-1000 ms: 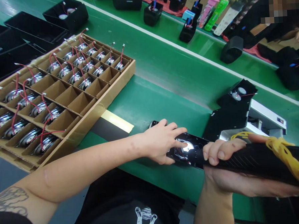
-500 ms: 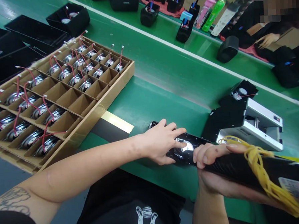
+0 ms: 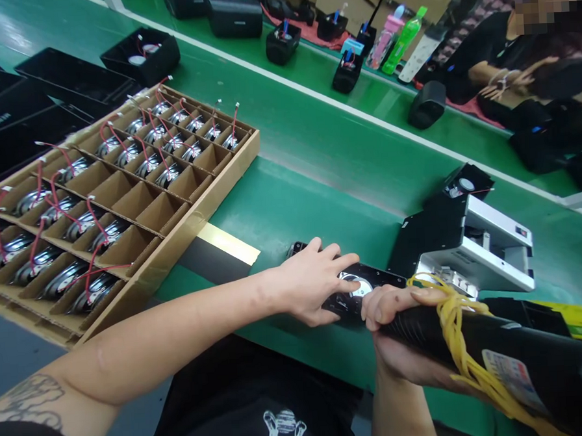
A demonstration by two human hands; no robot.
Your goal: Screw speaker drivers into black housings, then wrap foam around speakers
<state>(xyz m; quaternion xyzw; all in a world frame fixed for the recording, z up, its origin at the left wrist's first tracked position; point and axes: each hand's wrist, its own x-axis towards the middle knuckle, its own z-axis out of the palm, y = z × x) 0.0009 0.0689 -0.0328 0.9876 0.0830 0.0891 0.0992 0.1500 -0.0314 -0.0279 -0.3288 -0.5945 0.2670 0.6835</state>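
1. Evidently, the work stood midway: the left hand (image 3: pixel 314 283) pressed flat on a black panel (image 3: pixel 368 291) that lay on the green counter (image 3: pixel 318 171) close to the person's body, fingers spread and not closed, with a fingertip on the silver round speaker (image 3: pixel 360 284) seated in that panel.
2. The right hand (image 3: pixel 399 333) was clenched around the barrel of a black power tool (image 3: pixel 497 350) wound with yellow rubber bands (image 3: pixel 460 339); the tool's front end pointed at the panel, though its tip was hidden behind the fingers, so contact could not be confirmed.
3. The speaker seemed already placed; whether it was fastened could not be told.
4. To the left, a cardboard tray (image 3: pixel 184 230) held many speakers with red wires (image 3: pixel 96 215), with several cells bare, which suggested plenty of units were left.
5. A silver-and-black fixture (image 3: pixel 473 247) stood just beyond the panel.
6. Compared with a second before, the left hand had kept its place on the panel, while the right hand and tool had slid leftward, closer to the speaker; the tool's label (image 3: pixel 516 372) had come into view.
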